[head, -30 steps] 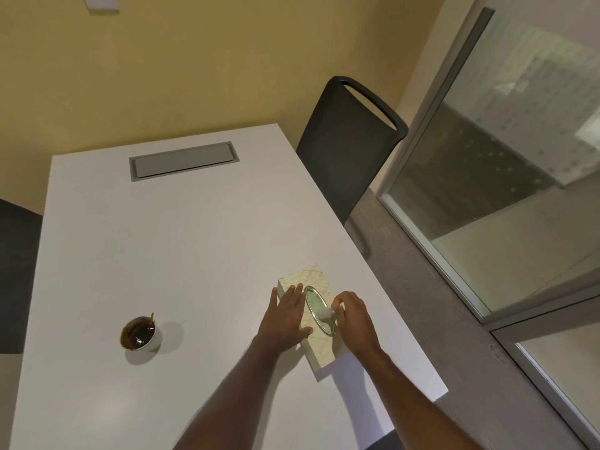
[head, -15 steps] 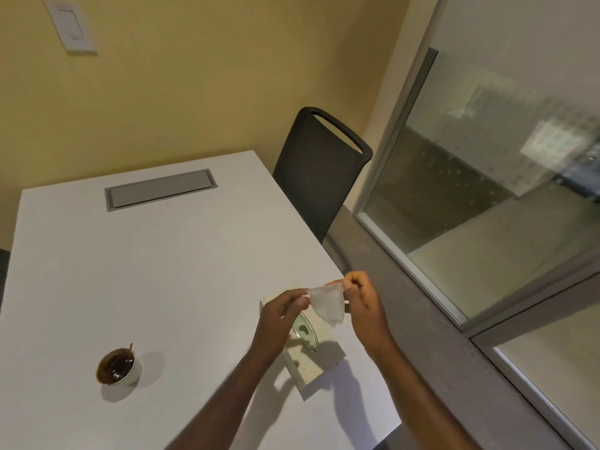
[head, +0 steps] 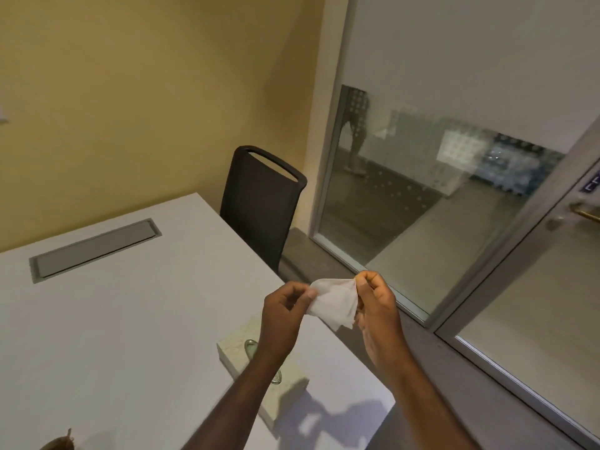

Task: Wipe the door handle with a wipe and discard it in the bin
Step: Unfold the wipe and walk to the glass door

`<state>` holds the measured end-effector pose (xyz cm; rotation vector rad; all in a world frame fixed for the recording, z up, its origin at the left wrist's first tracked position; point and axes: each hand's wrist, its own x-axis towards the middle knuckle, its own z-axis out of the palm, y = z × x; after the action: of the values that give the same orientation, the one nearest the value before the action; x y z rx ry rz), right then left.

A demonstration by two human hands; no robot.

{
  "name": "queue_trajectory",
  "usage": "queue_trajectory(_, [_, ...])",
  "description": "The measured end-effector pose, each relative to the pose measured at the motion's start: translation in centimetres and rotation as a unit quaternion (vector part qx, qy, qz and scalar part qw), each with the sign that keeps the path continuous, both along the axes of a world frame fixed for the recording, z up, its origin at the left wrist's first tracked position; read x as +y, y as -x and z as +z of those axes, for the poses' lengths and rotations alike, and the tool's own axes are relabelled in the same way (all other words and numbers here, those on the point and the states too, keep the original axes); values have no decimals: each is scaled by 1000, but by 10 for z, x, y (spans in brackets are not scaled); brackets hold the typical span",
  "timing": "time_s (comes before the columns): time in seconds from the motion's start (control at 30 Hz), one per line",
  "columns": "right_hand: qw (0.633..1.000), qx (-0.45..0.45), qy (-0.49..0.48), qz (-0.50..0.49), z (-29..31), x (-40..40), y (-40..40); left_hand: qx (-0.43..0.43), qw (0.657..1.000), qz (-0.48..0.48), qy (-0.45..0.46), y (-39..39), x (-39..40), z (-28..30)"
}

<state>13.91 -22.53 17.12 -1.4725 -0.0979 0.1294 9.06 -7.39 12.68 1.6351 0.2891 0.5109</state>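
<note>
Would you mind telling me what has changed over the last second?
Both hands left the tissue box: the right hand pulled a wipe out, and the left hand took its other edge, lifting it above the table. The box and chair stayed put.

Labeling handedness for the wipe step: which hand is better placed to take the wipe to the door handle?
Right, probably. The door handle sits at the far right, on the right hand side. Both hands pinch the wipe; the left hand would need to cross over.
</note>
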Motion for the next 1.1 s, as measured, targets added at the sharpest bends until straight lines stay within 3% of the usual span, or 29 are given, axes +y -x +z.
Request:
queue_trajectory(0.17, [995,-57,18,-76,16,-56,-10,-29,996,55,-55,-22,-62,17])
queue_trajectory(0.37, [985,-77,-43,-147,35,-137,-23,-122,978,-133,-107,-43,-162,42])
queue_trajectory(0.47, [976,-86,-64,-188,42,-185,-29,-149,967,-164,-123,-56,-212,50])
queue_trajectory(0.77, [968,-98,-102,-207,68,-365,-50,-187,957,-207,-80,-103,-379,75])
queue_trajectory(1.1, [952,-129,-100,-257,75,-495,-75,-138,963,-225,47,-167,-501,97])
